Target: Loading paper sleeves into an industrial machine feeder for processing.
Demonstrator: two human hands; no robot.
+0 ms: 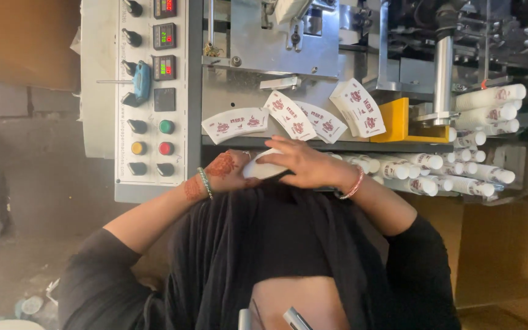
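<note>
Hands of one person meet just below the grey metal ledge [337, 145] of a cup-forming machine, at the middle of the view. Left hand [226, 172], marked with dark henna patterning and wearing a green bangle [205, 182] at the wrist, curls around the near end of a white paper piece [263, 166], though whether its fingers close fully on the piece cannot be told. Right hand [307, 164], wearing a pink bangle [355, 183], lies over the top of the same white piece with fingers pressed together and bent across it, touching the left hand. Black fabric [276, 232] covers the person's arms and body directly below both hands. Above the ledge, fan-shaped white paper blanks with red print [294, 117] lie side by side on the machine's deck, with a stacked bundle of the same blanks [359, 107] beside a yellow block [395, 119]. Right of the ledge, stacks of nested white paper cups [447, 165] lie on their sides in rows. Left of the ledge stands a white control panel [154, 91] carrying black knobs, green, yellow and red round buttons, and small lit number displays.
</note>
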